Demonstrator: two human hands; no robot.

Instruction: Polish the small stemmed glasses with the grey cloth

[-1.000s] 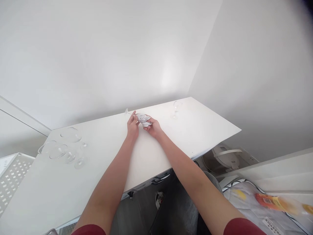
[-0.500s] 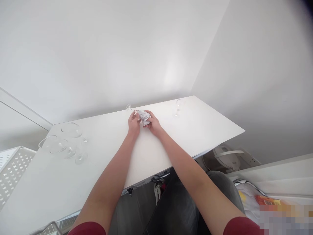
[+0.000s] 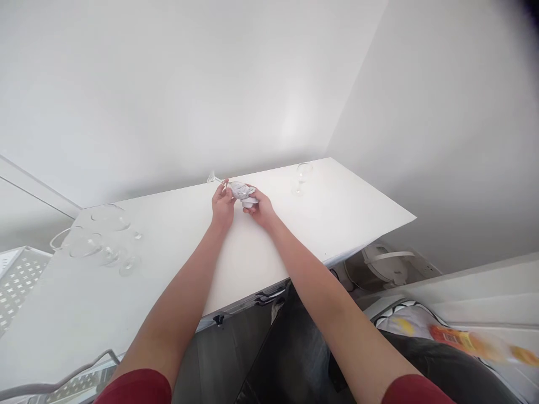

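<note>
Both my arms reach out over a white table [image 3: 295, 241]. My left hand [image 3: 222, 203] is closed on the stem of a clear wine glass [image 3: 219, 181], which lies tilted with its foot pointing up and left. My right hand [image 3: 260, 207] is closed on a crumpled pale cloth [image 3: 244, 192] wrapped around the bowel of that glass. The bowl is mostly hidden by the cloth and my fingers.
Another clear wine glass [image 3: 301, 175] stands upright at the far right of the table. Several clear glasses [image 3: 99, 241] are grouped at the left. A white perforated rack [image 3: 17, 275] is at the far left, a white appliance [image 3: 385, 265] below the table's right edge.
The hands and the glass stay together; the glass foot has tipped slightly further left and the view has shifted a little. The grip of both hands is unchanged.
</note>
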